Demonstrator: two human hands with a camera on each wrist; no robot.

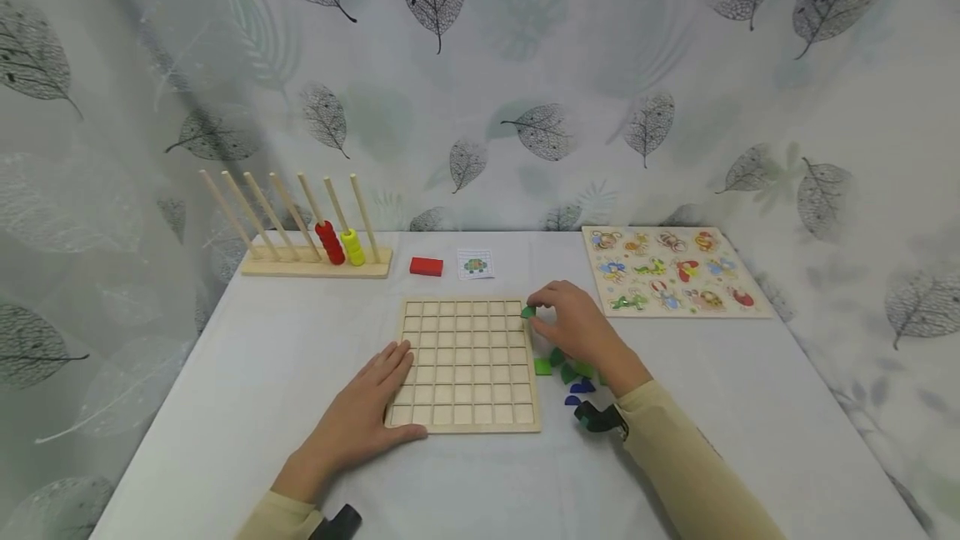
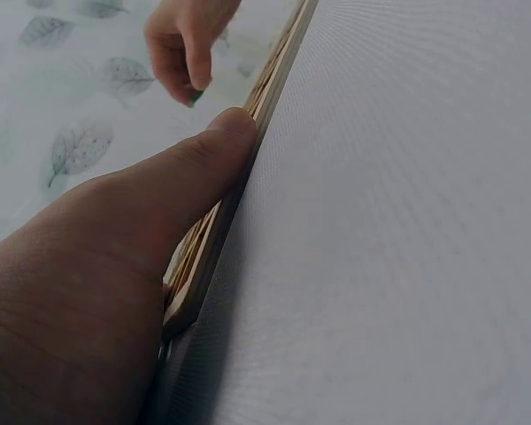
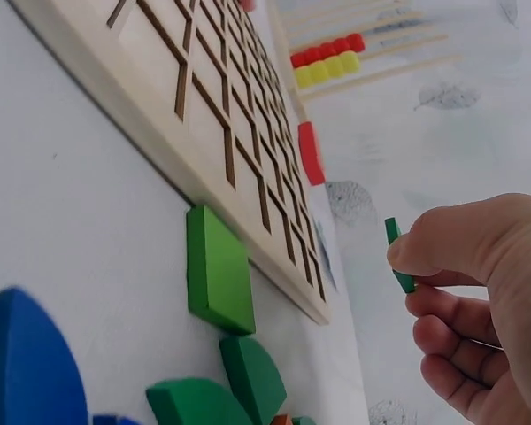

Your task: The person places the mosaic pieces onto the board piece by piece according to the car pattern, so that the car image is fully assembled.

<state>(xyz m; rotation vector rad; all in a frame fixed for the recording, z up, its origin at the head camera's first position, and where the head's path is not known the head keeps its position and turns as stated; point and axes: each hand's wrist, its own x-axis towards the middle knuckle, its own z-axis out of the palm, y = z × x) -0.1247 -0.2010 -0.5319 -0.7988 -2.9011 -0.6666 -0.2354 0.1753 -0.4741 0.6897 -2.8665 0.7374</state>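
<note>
A wooden grid board (image 1: 465,365) lies flat on the table, its square cells bare. My left hand (image 1: 367,407) rests along the board's left edge, fingers on the side and thumb at the near left corner; in the left wrist view the thumb (image 2: 203,155) presses the rim. My right hand (image 1: 573,323) pinches a small dark green piece (image 3: 400,257) between thumb and fingers, above the board's far right corner. Beside the board's right edge lie a light green square block (image 3: 221,270), dark green quarter-round pieces (image 3: 252,376) and blue curved pieces (image 3: 35,363).
A rod-and-bead counting stand (image 1: 315,265) with red and yellow rings is at the back left. Behind the board lie a red block (image 1: 426,266) and a card with a turtle picture (image 1: 476,264). An insect picture puzzle (image 1: 675,273) lies at the back right.
</note>
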